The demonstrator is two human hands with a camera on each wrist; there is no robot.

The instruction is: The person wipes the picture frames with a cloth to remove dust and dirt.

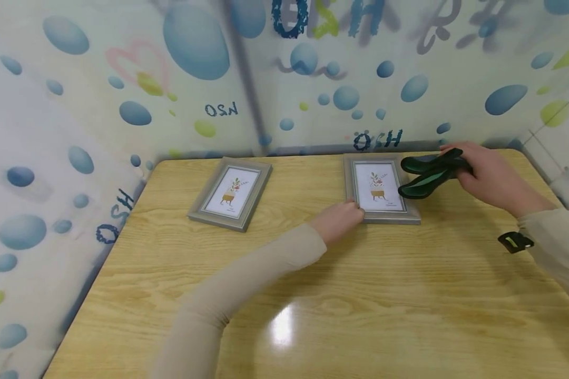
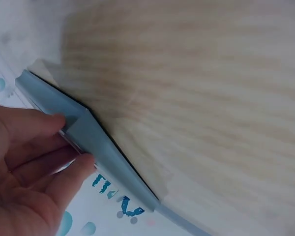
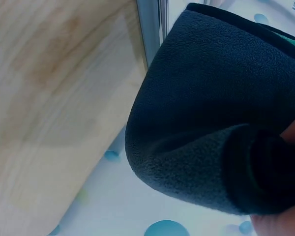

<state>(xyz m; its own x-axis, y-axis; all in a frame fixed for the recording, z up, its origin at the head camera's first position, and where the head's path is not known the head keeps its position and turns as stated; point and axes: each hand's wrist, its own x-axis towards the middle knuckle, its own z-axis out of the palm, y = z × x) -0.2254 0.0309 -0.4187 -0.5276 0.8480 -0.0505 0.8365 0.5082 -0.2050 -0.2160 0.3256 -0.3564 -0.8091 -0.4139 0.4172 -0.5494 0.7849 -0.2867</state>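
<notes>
At the back right of the table lies a grey picture frame (image 1: pixel 392 215) with a plant print. My left hand (image 1: pixel 339 221) holds its near left corner; the left wrist view shows a thumb and a finger on either side of the frame's corner (image 2: pixel 88 132). A folded dark green cloth (image 1: pixel 424 176), fuzzy with a black edge, is gripped by my right hand (image 1: pixel 486 176) over the right side of that picture frame. Seen from the right wrist, the cloth (image 3: pixel 201 88) hides most of the frame and part of my hand.
A second grey picture frame (image 1: pixel 253 202) with the same print lies at an angle further left on the wooden table (image 1: pixel 341 316). The spotted wall covering (image 1: pixel 275 89) rises right behind the table's back edge.
</notes>
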